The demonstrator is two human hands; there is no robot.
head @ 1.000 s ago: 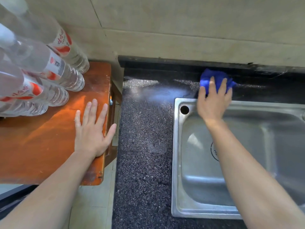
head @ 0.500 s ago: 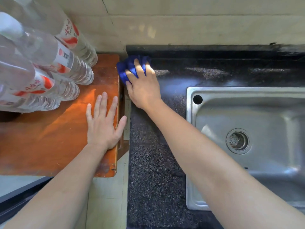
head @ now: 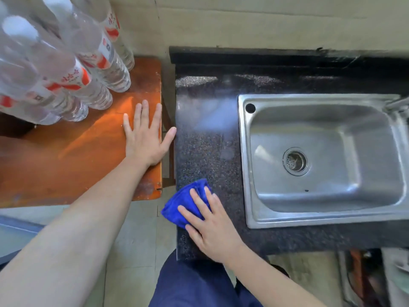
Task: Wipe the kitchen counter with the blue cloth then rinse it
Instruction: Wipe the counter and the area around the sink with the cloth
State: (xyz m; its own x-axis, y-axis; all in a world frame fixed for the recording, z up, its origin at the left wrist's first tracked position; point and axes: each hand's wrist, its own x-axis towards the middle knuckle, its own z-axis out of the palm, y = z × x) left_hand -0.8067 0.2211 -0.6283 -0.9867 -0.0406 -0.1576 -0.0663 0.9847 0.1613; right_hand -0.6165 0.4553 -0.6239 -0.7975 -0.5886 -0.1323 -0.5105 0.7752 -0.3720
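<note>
1. Since half a second ago, the right hand [head: 212,227] has dragged the folded blue microfibre cloth [head: 188,199] from the far left corner of the dark speckled stone desk [head: 205,151] to its near left edge.
2. Its grip is flat: straight fingers press the cloth down, and one corner hangs over the edge.
3. The left hand [head: 143,138] rests spread wide on the orange wooden side desk [head: 66,162], holding nothing.
4. I judge the strip left of the steel sink [head: 245,173] nearly wiped. The front strip seems left, and the rinsing is not begun.
</note>
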